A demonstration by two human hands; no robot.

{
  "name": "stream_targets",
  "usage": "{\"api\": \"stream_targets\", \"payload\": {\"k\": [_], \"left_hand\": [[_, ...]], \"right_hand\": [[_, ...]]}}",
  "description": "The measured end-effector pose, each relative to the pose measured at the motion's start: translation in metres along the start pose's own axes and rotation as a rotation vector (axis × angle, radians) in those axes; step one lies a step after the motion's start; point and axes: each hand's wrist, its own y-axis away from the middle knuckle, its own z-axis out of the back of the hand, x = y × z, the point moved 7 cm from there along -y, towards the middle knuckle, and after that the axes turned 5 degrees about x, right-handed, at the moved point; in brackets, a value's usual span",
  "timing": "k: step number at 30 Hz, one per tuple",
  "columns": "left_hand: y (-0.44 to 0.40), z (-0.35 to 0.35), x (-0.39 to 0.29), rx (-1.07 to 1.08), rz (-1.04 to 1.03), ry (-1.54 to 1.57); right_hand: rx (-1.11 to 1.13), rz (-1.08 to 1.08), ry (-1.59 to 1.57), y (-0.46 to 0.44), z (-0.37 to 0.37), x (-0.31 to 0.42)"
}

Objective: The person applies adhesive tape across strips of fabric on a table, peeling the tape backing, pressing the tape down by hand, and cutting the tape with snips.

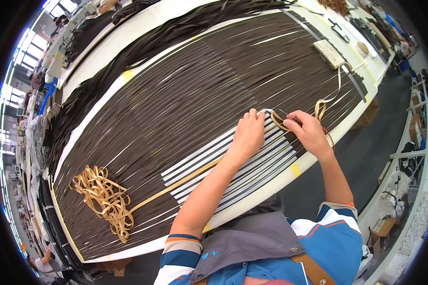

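Note:
Long dark brown strips (pixel 185 95) lie side by side over a large white board. Near its front edge, a patch of white strips (pixel 195 166) alternates with dark ones, and a tan strip (pixel 154 196) runs through this patch. My left hand (pixel 248 133) presses down on the patch's far end, fingers bent and together; what lies under the fingertips is hidden. My right hand (pixel 310 131) is closed just to its right, pinching a loop of tan strip (pixel 277 121). A thin grey tip shows beside these fingers, too small to name.
A tangled heap of tan strip (pixel 104 199) lies at the board's left. A pale block (pixel 329 53) rests by a metal ruler (pixel 355 85) at the right. Loose black strips (pixel 161 40) hang along the back. Shelving (pixel 411 154) stands beyond the aisle.

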Motion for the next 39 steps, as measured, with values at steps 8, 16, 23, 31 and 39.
{"api": "stream_targets", "payload": {"k": [8, 16, 23, 31, 39], "left_hand": [[-0.003, -0.009, 0.008, -0.015, 0.051, -0.033], [-0.004, -0.015, 0.005, -0.004, 0.051, -0.001], [-0.002, -0.014, 0.009, 0.026, 0.059, -0.125], [-0.001, -0.002, 0.004, 0.003, 0.017, 0.025], [-0.002, 0.001, 0.004, 0.089, 0.058, 0.059]], "right_hand": [[-0.010, 0.069, 0.192, -0.021, -0.015, -0.050], [-0.140, 0.108, 0.160, -0.068, 0.009, -0.033], [-0.235, 0.207, 0.270, -0.113, 0.001, -0.022], [-0.310, 0.248, 0.021, -0.028, 0.030, 0.021], [0.118, 0.074, -0.004, -0.011, -0.013, -0.004]]}}
